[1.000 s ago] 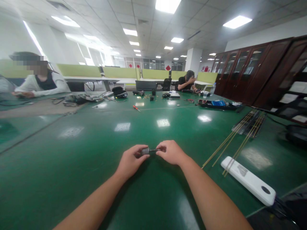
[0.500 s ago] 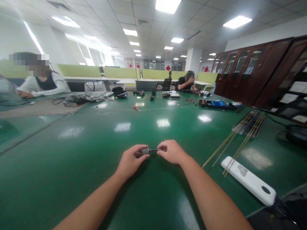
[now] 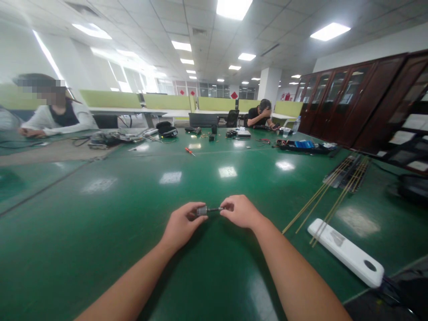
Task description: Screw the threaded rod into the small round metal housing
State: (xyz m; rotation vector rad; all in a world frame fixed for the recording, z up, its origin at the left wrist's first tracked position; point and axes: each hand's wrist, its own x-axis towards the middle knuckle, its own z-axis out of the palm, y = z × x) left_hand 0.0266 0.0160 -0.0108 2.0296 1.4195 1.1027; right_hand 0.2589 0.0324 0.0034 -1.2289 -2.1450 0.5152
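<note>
Both my hands meet low over the green table [image 3: 100, 232], holding one small part between them. My left hand [image 3: 182, 223] pinches a short grey metal cylinder [image 3: 201, 210]. A thin dark shaft [image 3: 214, 209] sticks out of the cylinder to the right, and my right hand [image 3: 239, 210] pinches the shaft's far end. Fingers of both hands are closed around the piece. The part's far end is hidden inside my right fingers.
A white power strip [image 3: 346, 257] lies at the right, with several thin brass rods [image 3: 321, 196] running away from it. Tools, cables and a red-handled screwdriver [image 3: 190, 151] lie at the far side. One person [image 3: 56, 118] sits far left, another [image 3: 261, 117] at the back.
My right hand has drawn a little to the right along the shaft, so slightly more of it shows. Otherwise the hands stay in place.
</note>
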